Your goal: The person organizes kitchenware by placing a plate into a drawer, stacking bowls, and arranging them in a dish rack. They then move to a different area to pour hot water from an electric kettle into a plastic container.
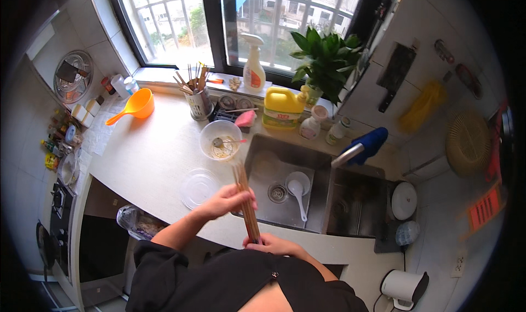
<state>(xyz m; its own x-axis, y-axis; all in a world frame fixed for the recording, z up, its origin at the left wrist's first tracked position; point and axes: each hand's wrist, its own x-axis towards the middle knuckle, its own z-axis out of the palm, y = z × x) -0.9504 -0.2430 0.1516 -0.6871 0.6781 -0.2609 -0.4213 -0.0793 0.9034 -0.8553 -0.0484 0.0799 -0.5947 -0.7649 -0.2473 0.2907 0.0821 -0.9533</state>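
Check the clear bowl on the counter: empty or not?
Not empty. The clear bowl holds pale, noodle-like leftovers and a utensil with a pink handle; it stands upright.

Both hands (227,199) (271,244) hold chopsticks (245,199), seemingly over the sink (260,205)

One camera sits on the person's head and looks down from high up. It faces the surface (164,153), the sink (285,186) and the window (230,21). Edges look bent.
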